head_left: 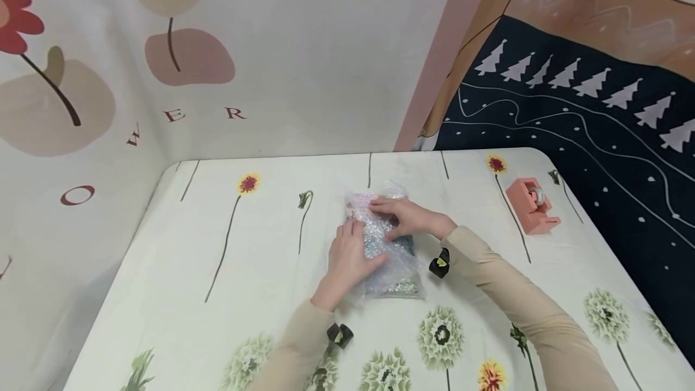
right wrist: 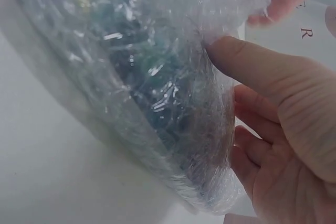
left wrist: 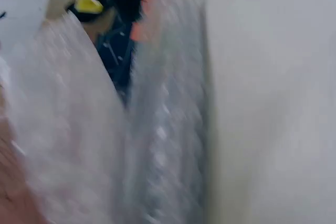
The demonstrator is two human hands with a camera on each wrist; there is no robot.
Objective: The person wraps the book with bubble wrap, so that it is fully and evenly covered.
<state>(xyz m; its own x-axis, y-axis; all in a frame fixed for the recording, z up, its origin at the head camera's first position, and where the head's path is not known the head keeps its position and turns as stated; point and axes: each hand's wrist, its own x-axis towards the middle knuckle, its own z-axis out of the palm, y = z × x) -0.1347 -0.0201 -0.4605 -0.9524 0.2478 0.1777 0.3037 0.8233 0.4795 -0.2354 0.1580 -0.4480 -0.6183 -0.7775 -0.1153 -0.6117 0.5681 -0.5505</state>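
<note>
The right hand pinches the bubble wrap. The left hand touches it; its grip can't be told.

Left forearm and right forearm, both beige-sleeved, extend forward and converge. Left hand presents its back upward, thumb spread to the right of the fingers; its grip cannot be determined. Right hand points leftward, thumb apart and fingers bent in a pinching hold.
</note>
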